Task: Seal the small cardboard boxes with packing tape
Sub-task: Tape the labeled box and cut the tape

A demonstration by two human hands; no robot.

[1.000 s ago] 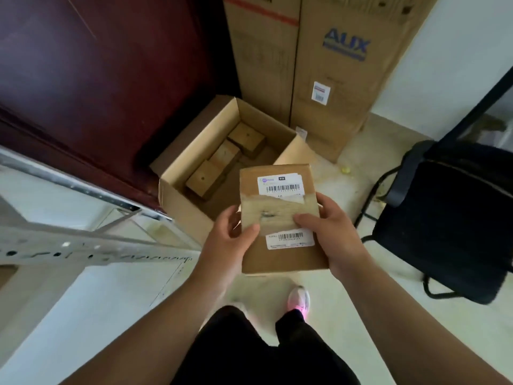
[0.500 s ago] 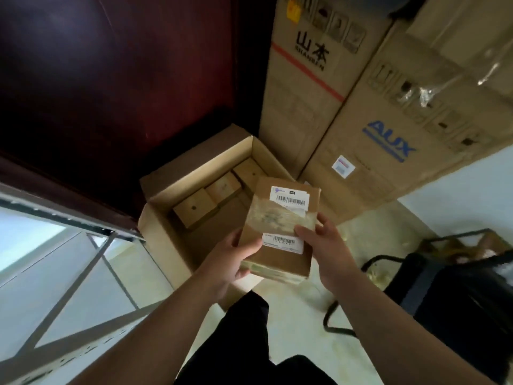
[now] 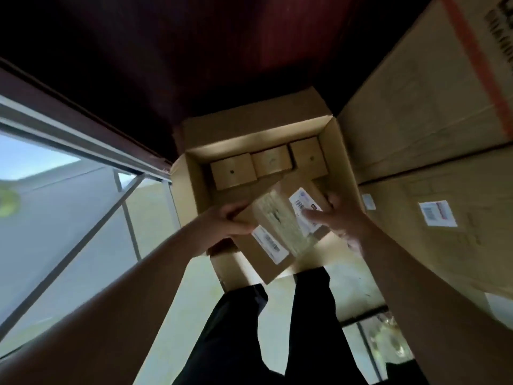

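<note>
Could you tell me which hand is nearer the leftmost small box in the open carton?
Left. The left hand is just short of the leftmost small box; the right hand is farther off to its right.

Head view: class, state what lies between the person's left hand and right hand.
In the head view, the small taped box lies between the left hand and the right hand, over the open carton.

pale floor (image 3: 352, 284), flecked with small dark specks. an open brown carton (image 3: 340, 162) sits on it against a dark wood panel (image 3: 249, 51), with three small boxes (image 3: 272, 163) in a row along its far wall. two big cartons (image 3: 433, 245) stand just right of it, side by side.
</note>
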